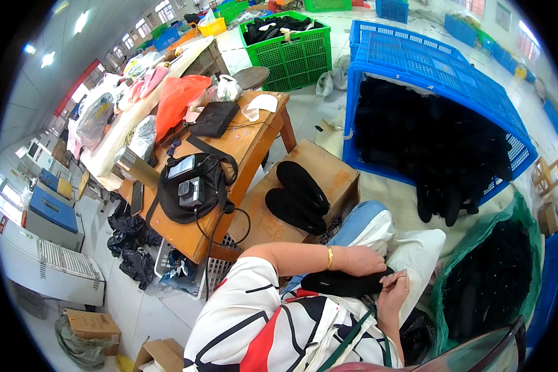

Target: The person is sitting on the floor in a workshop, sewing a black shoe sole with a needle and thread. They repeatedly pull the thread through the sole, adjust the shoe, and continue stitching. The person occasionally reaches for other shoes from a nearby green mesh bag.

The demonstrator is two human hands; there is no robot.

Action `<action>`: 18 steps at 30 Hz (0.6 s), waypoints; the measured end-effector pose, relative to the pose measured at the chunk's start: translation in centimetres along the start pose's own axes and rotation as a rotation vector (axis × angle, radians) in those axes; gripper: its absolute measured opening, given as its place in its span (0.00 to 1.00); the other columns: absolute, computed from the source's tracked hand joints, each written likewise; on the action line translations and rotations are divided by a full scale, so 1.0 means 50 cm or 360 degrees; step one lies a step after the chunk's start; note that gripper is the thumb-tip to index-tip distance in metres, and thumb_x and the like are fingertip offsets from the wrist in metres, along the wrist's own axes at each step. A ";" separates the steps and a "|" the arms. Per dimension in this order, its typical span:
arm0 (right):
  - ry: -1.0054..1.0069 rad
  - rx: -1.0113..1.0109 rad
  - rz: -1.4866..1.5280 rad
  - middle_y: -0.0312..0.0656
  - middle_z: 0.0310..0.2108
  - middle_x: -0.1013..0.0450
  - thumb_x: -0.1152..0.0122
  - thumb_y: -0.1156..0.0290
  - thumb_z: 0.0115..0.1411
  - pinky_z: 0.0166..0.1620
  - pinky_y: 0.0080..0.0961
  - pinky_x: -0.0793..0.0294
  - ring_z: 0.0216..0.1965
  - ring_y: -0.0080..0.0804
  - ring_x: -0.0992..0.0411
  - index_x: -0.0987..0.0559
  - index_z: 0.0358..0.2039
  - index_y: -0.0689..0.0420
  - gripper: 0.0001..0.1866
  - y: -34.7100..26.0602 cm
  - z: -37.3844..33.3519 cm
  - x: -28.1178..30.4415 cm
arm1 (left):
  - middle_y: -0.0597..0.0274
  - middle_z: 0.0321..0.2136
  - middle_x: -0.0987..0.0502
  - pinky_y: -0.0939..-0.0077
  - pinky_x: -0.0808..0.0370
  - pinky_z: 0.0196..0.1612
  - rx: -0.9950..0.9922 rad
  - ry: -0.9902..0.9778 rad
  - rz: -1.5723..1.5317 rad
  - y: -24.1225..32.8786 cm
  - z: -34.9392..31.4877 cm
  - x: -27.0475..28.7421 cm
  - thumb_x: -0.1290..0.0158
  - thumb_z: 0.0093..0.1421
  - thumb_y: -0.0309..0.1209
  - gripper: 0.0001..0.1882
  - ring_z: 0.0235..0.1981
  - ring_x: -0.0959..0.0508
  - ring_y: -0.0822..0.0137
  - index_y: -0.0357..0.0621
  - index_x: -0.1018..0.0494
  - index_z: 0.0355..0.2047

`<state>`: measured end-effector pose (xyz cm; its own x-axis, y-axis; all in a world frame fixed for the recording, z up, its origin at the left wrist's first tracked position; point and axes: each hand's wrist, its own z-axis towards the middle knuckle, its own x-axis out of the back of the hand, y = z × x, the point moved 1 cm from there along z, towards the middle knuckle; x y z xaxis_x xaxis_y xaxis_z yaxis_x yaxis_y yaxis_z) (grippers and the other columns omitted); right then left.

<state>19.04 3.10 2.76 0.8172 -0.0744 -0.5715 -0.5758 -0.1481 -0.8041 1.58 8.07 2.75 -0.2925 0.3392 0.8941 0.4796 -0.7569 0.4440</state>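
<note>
Tabletop, left of centre: brown wood (251,139), well apart from both hands.
Paired black pieces, centre: two elongated, round-ended forms (294,209) lying side by side on a cardboard box (336,170).
Black fabric piece, lower centre: held above the lap (344,284), its long axis running nearly level across the frame; the free, rounded end points left, the worked end right.
Surface of piece: matt, soft-looking, dark throughout, with one small pale mark toward the left end.
Left hand: just above the piece's right half (363,260), fingers curled at its upper edge; whether they grip cannot be told.
Right hand: at the right end (394,291), thumb and fingers pinching the fabric; the nearer hand to that tip.
Blue crate, upper right: tilted, mouth toward the wearer (428,68), filled with dark pieces.
Green sack, lower right: open, dark contents inside (443,297).
</note>
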 end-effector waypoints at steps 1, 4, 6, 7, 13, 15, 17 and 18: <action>-0.0005 -0.0012 -0.0035 0.33 0.17 0.41 0.59 0.66 0.74 0.32 0.25 0.34 0.20 0.22 0.43 0.36 0.23 0.55 0.18 0.004 -0.007 0.005 | 0.53 0.34 0.25 0.60 0.24 0.40 0.0035 0.0030 -0.0053 0.004 -0.003 -0.020 0.52 0.60 0.31 0.09 0.39 0.21 0.52 0.40 0.30 0.39; -0.0005 -0.0008 -0.0079 0.32 0.18 0.42 0.59 0.65 0.74 0.33 0.26 0.34 0.21 0.22 0.43 0.35 0.24 0.54 0.19 0.008 -0.008 0.009 | 0.54 0.34 0.25 0.60 0.24 0.41 0.0208 0.0248 -0.0198 0.007 -0.008 -0.060 0.52 0.60 0.31 0.11 0.40 0.22 0.52 0.43 0.29 0.42; -0.0031 0.0020 -0.0095 0.32 0.18 0.43 0.59 0.64 0.74 0.34 0.27 0.34 0.22 0.22 0.43 0.35 0.24 0.54 0.19 0.005 -0.010 0.001 | 0.56 0.33 0.25 0.61 0.24 0.40 0.0294 0.0355 -0.0191 0.011 -0.016 -0.065 0.50 0.59 0.31 0.12 0.39 0.22 0.53 0.46 0.29 0.44; -0.0018 0.0017 -0.0095 0.32 0.18 0.44 0.59 0.64 0.74 0.34 0.27 0.34 0.22 0.22 0.44 0.36 0.24 0.53 0.19 0.004 -0.011 -0.001 | 0.56 0.33 0.25 0.61 0.24 0.39 0.0300 0.0372 -0.0181 0.013 -0.018 -0.065 0.50 0.59 0.31 0.12 0.38 0.22 0.53 0.46 0.29 0.43; 0.0015 0.0048 0.0017 0.30 0.18 0.45 0.58 0.69 0.72 0.34 0.25 0.37 0.21 0.21 0.46 0.38 0.23 0.53 0.16 0.009 -0.025 0.006 | 0.57 0.32 0.25 0.60 0.23 0.36 0.0279 0.0465 -0.0107 0.020 -0.024 -0.068 0.50 0.59 0.32 0.12 0.36 0.21 0.53 0.47 0.29 0.43; -0.0016 0.0092 0.0013 0.30 0.18 0.46 0.58 0.69 0.71 0.34 0.25 0.37 0.21 0.20 0.47 0.39 0.23 0.53 0.16 0.007 -0.030 0.005 | 0.57 0.31 0.25 0.60 0.23 0.35 0.0254 0.0473 -0.0112 0.017 -0.017 -0.077 0.50 0.59 0.32 0.12 0.35 0.21 0.53 0.47 0.29 0.43; 0.0042 0.0104 -0.0034 0.30 0.17 0.47 0.58 0.69 0.71 0.34 0.25 0.37 0.21 0.20 0.47 0.39 0.22 0.53 0.17 0.004 -0.035 -0.004 | 0.57 0.31 0.26 0.60 0.23 0.35 0.0257 0.0451 -0.0096 0.016 -0.015 -0.084 0.50 0.59 0.32 0.12 0.35 0.21 0.52 0.47 0.30 0.43; 0.0073 0.0111 -0.0058 0.30 0.17 0.47 0.58 0.68 0.71 0.34 0.25 0.37 0.21 0.20 0.48 0.39 0.22 0.52 0.17 0.001 -0.040 -0.008 | 0.57 0.31 0.26 0.60 0.23 0.35 0.0268 0.0425 -0.0079 0.019 -0.015 -0.079 0.50 0.59 0.32 0.12 0.35 0.22 0.52 0.47 0.30 0.43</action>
<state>18.74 1.16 3.24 0.8369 -0.1153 -0.5350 -0.5448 -0.0826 -0.8345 2.56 5.58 -0.38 -0.5152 0.1978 0.8339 0.5828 -0.6325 0.5101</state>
